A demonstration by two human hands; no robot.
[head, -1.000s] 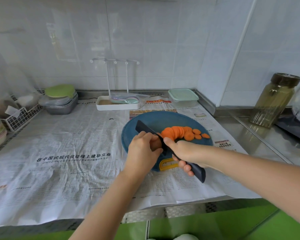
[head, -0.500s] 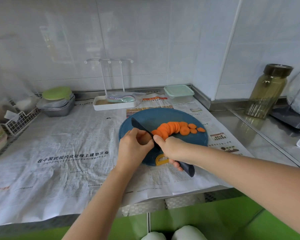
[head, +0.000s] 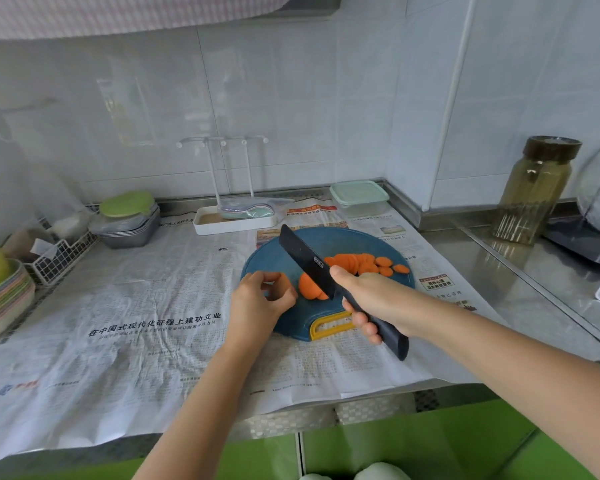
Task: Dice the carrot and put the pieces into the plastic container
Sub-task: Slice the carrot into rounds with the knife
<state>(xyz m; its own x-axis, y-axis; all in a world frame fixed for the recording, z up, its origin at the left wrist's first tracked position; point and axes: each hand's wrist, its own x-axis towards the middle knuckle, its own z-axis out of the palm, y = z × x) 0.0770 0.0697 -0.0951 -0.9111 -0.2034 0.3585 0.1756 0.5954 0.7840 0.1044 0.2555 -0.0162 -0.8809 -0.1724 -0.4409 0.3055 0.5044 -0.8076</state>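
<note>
While the right hand point(head: 371, 296) grips the black knife point(head: 307, 261) by its handle, the blade slants up and leftward over the blue cutting board point(head: 343, 240); blade heel sits at the carrot chunk point(head: 309, 289) on the board's near side; carrot slices point(head: 364, 263) lie fanned in a row behind it; left hand point(head: 260, 299) curled just beside the chunk, contact not discernible; plastic container point(head: 359, 199), mint lid on, stands behind the board on the newspaper point(head: 136, 306), near the wall.

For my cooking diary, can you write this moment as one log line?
right hand grips knife, blade over slices | left hand curled beside slices | slices on board | container lidded, behind board
</note>
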